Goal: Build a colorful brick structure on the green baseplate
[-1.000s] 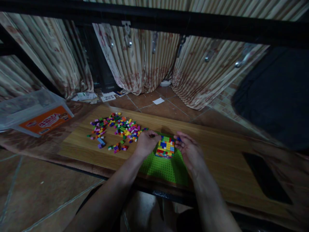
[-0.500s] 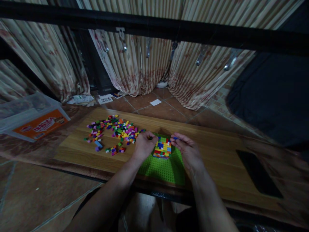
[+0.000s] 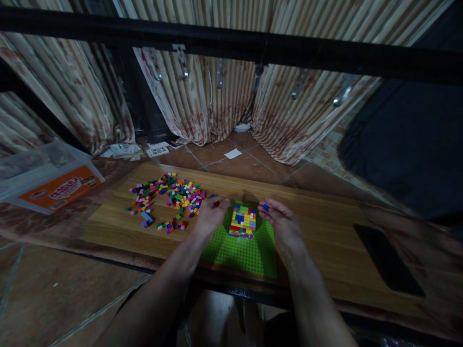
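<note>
A block of many-coloured toy bricks (image 3: 243,222) stands on a green studded baseplate (image 3: 237,260). To its right my right hand (image 3: 284,222) is closed, pinching a small blue brick (image 3: 265,207) between the fingertips. On the other side, my left hand (image 3: 210,217) hovers by the baseplate's left edge, fingers drawn together. Whatever those fingers hold, if anything, is too small and dark to make out. Loose bricks (image 3: 188,197) of many colours lie spread over the wooden tabletop just left of that hand.
The wooden board (image 3: 318,217) runs across the low table. A dark flat slab (image 3: 387,258) rests at its right end. A clear plastic box with an orange label (image 3: 61,188) stands at the far left. Striped curtains (image 3: 202,106) hang behind a dark rail (image 3: 231,46).
My left hand has drawn back a little to the left, away from the brick block. My right hand stays nearly in place, and its blue brick shows more clearly.
</note>
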Tool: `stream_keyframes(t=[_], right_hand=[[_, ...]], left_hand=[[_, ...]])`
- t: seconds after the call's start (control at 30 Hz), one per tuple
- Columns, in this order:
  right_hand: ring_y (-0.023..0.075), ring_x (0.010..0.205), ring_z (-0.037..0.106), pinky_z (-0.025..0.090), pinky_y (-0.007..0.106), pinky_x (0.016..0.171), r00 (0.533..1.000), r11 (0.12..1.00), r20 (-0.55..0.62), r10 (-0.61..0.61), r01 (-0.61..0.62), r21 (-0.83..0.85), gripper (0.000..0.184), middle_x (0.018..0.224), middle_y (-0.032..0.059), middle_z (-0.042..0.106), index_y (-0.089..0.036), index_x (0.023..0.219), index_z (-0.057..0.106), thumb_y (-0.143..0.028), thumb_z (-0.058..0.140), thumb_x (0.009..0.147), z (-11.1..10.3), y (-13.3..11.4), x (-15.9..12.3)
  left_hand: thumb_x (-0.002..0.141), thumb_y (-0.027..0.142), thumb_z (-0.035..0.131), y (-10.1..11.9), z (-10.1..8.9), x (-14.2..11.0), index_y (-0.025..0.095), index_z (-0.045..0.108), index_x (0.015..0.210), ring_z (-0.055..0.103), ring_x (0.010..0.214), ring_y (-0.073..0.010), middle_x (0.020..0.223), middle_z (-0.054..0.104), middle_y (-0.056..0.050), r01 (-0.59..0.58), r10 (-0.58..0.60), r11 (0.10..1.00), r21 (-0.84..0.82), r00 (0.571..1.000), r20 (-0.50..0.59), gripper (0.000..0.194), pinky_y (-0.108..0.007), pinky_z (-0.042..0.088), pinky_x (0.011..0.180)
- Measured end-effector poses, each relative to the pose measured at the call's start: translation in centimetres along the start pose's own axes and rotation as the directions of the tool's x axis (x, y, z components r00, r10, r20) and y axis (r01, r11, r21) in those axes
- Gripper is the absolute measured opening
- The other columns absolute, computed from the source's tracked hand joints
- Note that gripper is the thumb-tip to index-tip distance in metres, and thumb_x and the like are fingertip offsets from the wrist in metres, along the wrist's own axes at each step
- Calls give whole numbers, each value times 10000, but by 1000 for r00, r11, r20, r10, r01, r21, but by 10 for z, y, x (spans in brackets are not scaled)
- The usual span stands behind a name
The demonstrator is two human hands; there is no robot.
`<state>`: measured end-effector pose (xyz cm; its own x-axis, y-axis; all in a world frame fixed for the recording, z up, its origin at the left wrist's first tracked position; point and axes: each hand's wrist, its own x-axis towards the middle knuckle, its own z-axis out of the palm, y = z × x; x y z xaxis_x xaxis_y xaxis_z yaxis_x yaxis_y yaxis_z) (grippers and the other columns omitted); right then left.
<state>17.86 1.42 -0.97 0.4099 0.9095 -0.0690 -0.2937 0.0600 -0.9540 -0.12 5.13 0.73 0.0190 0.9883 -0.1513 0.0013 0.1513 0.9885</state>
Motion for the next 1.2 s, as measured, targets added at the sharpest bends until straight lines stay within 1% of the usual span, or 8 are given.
stream_keyframes(t=[0.17, 0.3, 0.43, 0.53, 0.63, 0.77, 0.93, 1.2], right_hand=[[199, 894, 690, 503, 438, 923, 990, 987, 106, -94, 106, -121, 280, 974, 50, 742, -227, 964, 709, -251, 732, 686, 1, -2, -2], [196, 985, 671, 476, 421, 968, 964, 939, 207, -168, 220, -264, 293, 1037, 46, 731, -241, 1065, 681, -234, 636, 775, 3, 1, -4], [188, 1051, 648, 469, 399, 983, 939, 886, 291, -181, 285, -366, 372, 1093, 44, 714, -250, 1189, 620, -207, 553, 826, 3, 3, -5], [186, 1064, 645, 467, 388, 988, 937, 846, 299, -183, 305, -437, 396, 1109, 51, 709, -241, 1220, 599, -188, 518, 836, 3, 3, -7], [184, 1072, 643, 466, 379, 992, 935, 819, 300, -187, 317, -477, 392, 1128, 68, 703, -220, 1221, 597, -184, 505, 842, 4, 1, -10], [192, 1060, 651, 475, 387, 982, 930, 790, 311, -195, 337, -512, 366, 1123, 70, 708, -220, 1200, 615, -210, 521, 846, 6, -3, -13], [211, 1042, 658, 470, 412, 986, 916, 704, 327, -234, 391, -593, 335, 1125, 46, 710, -251, 1152, 663, -228, 533, 844, 7, -5, -17], [222, 1005, 668, 487, 415, 953, 906, 620, 320, -278, 424, -660, 343, 1115, 37, 713, -267, 1133, 680, -207, 513, 839, 6, -5, -19]], left_hand=[[716, 403, 671, -1, 3, 0, 147, 629, 628, 396, 460, -71, 501, 498, 42, -25, 24, 999, 22, 998, 58, 273, -213, 297, 472], [660, 347, 730, -5, 7, 1, 146, 704, 719, 513, 550, -95, 638, 638, -2, -31, 32, 999, -9, 996, 79, 211, -208, 378, 518], [641, 309, 746, -6, 10, 2, 149, 719, 747, 519, 521, -90, 652, 654, -9, 63, -58, 996, -63, 995, 78, 193, -204, 373, 481], [607, 295, 771, -5, 9, 3, 144, 719, 772, 491, 473, -77, 621, 639, -4, 177, -160, 974, -139, 979, 125, 229, -198, 335, 436], [574, 276, 795, -6, 9, 5, 132, 716, 774, 490, 463, -72, 621, 640, -11, 223, -191, 953, -206, 968, 163, 259, -194, 328, 422], [565, 278, 801, -8, 10, 7, 125, 704, 734, 448, 421, -52, 573, 610, 5, 208, -173, 951, -228, 971, 163, 247, -184, 299, 393], [569, 288, 795, -11, 11, 6, 124, 700, 710, 403, 393, -43, 524, 564, 27, 164, -131, 962, -219, 979, 156, 236, -187, 280, 376], [618, 278, 758, -9, 10, 6, 131, 708, 736, 436, 441, -57, 577, 587, 15, 164, -142, 972, -167, 980, 136, 195, -193, 292, 402]])
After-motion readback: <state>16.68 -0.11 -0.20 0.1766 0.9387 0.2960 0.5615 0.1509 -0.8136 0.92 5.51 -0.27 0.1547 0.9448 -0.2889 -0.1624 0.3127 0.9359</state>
